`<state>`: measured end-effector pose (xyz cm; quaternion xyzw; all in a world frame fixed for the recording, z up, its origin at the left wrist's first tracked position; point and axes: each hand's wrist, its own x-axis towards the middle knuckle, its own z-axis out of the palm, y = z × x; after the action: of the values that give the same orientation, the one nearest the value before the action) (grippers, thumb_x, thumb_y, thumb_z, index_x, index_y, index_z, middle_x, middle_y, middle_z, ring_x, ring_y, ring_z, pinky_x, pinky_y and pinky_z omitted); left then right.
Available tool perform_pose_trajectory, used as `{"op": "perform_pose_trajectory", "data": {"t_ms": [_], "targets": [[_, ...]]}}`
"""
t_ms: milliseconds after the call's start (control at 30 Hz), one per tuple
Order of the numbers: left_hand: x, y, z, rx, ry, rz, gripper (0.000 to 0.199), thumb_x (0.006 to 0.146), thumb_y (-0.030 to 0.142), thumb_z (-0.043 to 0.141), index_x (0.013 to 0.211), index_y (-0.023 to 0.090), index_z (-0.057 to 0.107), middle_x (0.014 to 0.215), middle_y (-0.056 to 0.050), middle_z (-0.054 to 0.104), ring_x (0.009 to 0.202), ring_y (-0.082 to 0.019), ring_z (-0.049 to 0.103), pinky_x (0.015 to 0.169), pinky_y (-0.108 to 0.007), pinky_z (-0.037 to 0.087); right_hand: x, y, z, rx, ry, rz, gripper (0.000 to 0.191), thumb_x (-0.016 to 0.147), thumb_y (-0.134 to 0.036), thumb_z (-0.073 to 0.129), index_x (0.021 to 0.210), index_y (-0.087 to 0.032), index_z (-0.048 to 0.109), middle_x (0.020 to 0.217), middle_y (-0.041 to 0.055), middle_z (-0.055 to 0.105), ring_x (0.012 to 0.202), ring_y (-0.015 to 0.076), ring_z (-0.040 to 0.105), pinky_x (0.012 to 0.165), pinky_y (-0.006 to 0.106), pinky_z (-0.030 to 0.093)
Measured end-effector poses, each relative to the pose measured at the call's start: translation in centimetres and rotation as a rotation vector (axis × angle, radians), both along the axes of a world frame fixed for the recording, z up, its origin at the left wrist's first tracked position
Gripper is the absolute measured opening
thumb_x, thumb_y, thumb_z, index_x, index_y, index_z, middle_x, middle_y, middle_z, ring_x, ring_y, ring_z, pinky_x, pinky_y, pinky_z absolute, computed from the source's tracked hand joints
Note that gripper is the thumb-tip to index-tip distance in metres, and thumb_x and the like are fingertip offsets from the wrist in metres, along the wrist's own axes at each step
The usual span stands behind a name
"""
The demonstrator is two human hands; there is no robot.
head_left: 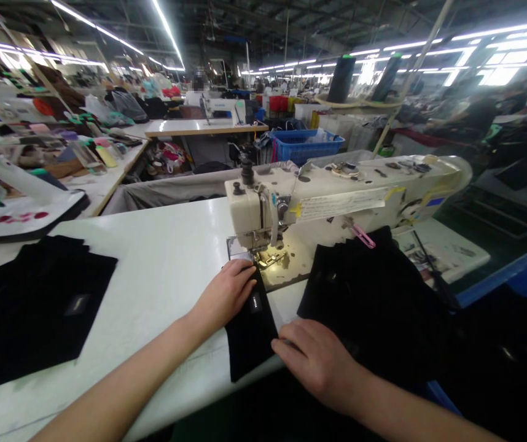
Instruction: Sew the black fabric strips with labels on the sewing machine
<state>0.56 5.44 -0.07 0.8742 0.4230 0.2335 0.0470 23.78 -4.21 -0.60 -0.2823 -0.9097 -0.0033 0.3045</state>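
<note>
A black fabric piece (250, 331) with a small label lies at the table's front edge, its far end by the needle area of a cream sewing machine (249, 212). My left hand (227, 291) rests on the far part of this piece, fingers together just left of the presser foot. At the piece's right edge, my right hand (316, 359) pinches the cloth between thumb and curled fingers. To the right, a heap of black fabric (369, 301) lies beside the machine bed. Another black stack (37, 301), also with a label showing, lies at the left.
Blue crates stand at the right (516, 276) and behind the machine (307, 146). A pink clip (362, 235) hangs from the machine. Dark thread cones (341, 80) stand behind it. A white device (28, 202) sits at the left, near bottles on a side table.
</note>
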Motion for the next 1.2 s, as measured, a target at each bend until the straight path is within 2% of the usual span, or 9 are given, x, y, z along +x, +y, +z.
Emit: {"op": "perform_pose_trajectory", "data": {"t_ms": [167, 333, 833, 1200], "targets": [[-0.3, 0.5, -0.1, -0.004, -0.021, -0.021, 0.029, 0.099, 0.025, 0.046, 0.116, 0.015, 0.068, 0.117, -0.014, 0.067, 0.107, -0.027, 0.063, 0.096, -0.048, 0.056, 0.3, 0.5, -0.5, 0.027, 0.024, 0.053, 0.029, 0.100, -0.010, 0.039, 0.114, -0.009, 0.065, 0.110, 0.0153, 0.072, 0.105, 0.0235, 0.066, 0.089, 0.038, 0.057], [-0.4, 0.8, -0.1, -0.009, -0.044, -0.033, 0.028, 0.099, 0.026, 0.048, 0.115, 0.016, 0.069, 0.117, -0.013, 0.067, 0.108, -0.026, 0.063, 0.098, -0.047, 0.055, 0.3, 0.5, -1.0, 0.023, 0.027, 0.060, 0.031, 0.101, -0.010, 0.037, 0.115, -0.008, 0.065, 0.108, 0.0154, 0.073, 0.103, 0.0235, 0.067, 0.088, 0.038, 0.058], [-0.4, 1.0, -0.2, 0.001, -0.045, -0.031, 0.027, 0.099, 0.025, 0.048, 0.116, 0.016, 0.068, 0.118, -0.013, 0.066, 0.110, -0.026, 0.063, 0.098, -0.047, 0.055, 0.1, 0.7, -0.8, 0.056, 0.041, 0.035, 0.035, 0.103, -0.011, 0.033, 0.111, -0.008, 0.067, 0.107, 0.0123, 0.074, 0.100, 0.0222, 0.067, 0.088, 0.034, 0.057], [-0.7, 1.3, -0.5, 0.066, -0.016, -0.075, 0.029, 0.100, 0.024, 0.047, 0.118, 0.012, 0.067, 0.119, -0.015, 0.067, 0.110, -0.027, 0.062, 0.097, -0.048, 0.056, 0.1, 1.0, -1.0, 0.092, 0.033, 0.042, 0.034, 0.103, -0.011, 0.033, 0.109, -0.006, 0.067, 0.104, 0.0128, 0.072, 0.098, 0.0219, 0.065, 0.087, 0.033, 0.053]]}}
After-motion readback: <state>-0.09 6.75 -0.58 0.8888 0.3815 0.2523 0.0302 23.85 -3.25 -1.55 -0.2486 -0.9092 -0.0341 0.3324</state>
